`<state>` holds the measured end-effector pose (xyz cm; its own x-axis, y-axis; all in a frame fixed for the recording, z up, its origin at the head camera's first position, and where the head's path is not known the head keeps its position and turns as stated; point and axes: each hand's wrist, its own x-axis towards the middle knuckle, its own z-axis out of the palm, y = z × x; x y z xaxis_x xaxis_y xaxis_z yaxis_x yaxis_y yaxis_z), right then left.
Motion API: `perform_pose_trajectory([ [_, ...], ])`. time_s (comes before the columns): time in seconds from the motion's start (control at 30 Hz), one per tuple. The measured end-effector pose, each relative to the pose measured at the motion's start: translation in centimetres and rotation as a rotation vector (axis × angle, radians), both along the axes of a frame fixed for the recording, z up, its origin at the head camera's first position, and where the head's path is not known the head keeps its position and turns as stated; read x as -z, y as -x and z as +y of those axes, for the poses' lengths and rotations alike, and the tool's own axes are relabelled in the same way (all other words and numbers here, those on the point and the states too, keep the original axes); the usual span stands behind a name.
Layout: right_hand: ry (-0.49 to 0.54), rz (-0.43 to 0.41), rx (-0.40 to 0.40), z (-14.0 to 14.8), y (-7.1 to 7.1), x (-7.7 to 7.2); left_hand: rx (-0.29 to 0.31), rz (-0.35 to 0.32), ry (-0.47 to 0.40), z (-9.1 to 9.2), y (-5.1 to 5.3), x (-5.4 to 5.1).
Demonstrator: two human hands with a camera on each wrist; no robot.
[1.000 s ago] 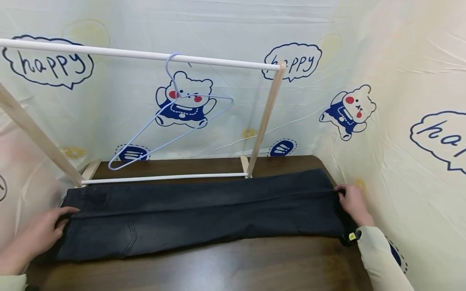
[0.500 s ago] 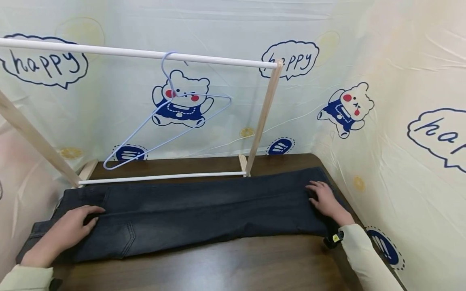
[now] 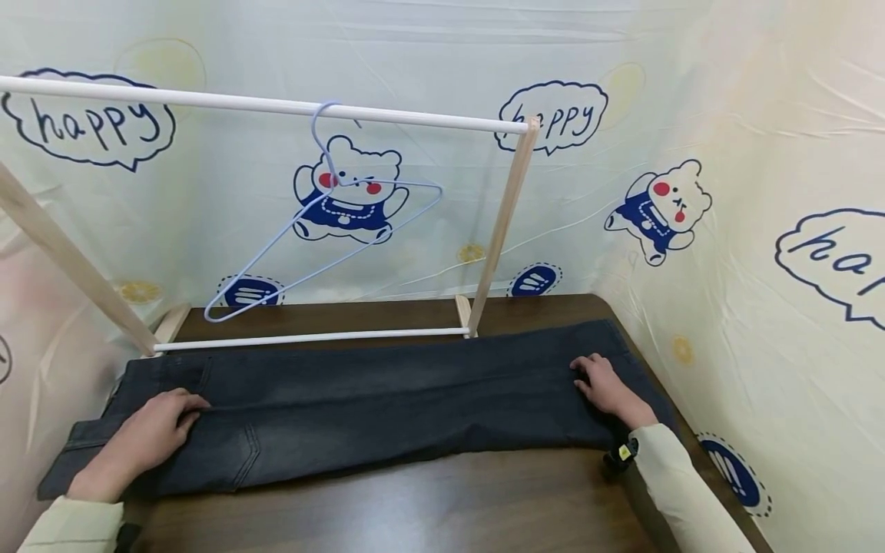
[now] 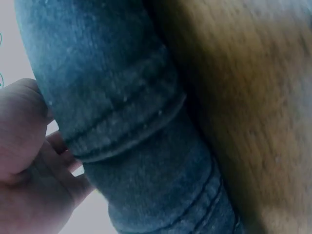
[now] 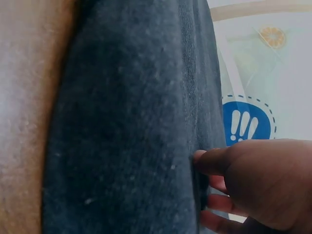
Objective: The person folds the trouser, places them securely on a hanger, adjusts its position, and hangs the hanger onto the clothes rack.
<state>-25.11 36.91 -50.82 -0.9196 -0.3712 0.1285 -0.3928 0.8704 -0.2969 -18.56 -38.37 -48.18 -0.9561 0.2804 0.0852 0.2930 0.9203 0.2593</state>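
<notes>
Dark jeans (image 3: 387, 399) lie lengthwise, folded flat, on the brown table, with a long crease along their middle. My left hand (image 3: 141, 434) rests on the left part near the pocket stitching, its fingers loosely bent at the crease. My right hand (image 3: 608, 388) touches the right part of the legs, thumb and fingers apart. In the left wrist view, the denim (image 4: 122, 107) partly covers my left hand (image 4: 39, 165). In the right wrist view, fingertips of my right hand (image 5: 263, 180) touch the cloth (image 5: 126, 122).
Behind the jeans stands a rack with a white top rail (image 3: 242, 102), a lower rail (image 3: 311, 337) and wooden posts. A light blue hanger (image 3: 270, 250) hangs from the top rail. Printed curtains (image 3: 442, 46) surround the table (image 3: 387, 507) at the back and sides.
My left hand has moved right from the waist end, and my right hand has moved left from the far leg end, where it held the edge. The jeans lie nearly as before.
</notes>
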Motion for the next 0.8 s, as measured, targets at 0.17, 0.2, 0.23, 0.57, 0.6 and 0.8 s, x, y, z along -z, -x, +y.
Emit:
perform_pose_trajectory([
  [0.17, 0.026, 0.011, -0.008, 0.1, 0.6, -0.4, -0.015, 0.142, -0.022, 0.1, 0.2, -1.3],
  [0.2, 0.027, 0.004, -0.006, 0.1, 0.7, -0.4, -0.020, 0.173, -0.029, 0.1, 0.2, -1.5],
  [0.23, 0.025, -0.004, -0.005, 0.1, 0.8, -0.5, -0.023, 0.204, -0.032, 0.1, 0.3, -1.7],
  [0.57, 0.015, -0.120, 0.022, -0.4, 0.7, -1.6, -0.007, 0.159, 0.022, 0.5, 1.4, -1.0],
  [0.6, 0.011, -0.124, 0.020, -0.5, 0.7, -1.6, -0.002, 0.124, 0.024, 0.5, 1.3, -0.7],
  [0.8, -0.025, -0.119, -0.008, 0.1, 1.1, -1.6, -0.011, -0.032, 0.025, 0.9, 1.1, 0.0],
])
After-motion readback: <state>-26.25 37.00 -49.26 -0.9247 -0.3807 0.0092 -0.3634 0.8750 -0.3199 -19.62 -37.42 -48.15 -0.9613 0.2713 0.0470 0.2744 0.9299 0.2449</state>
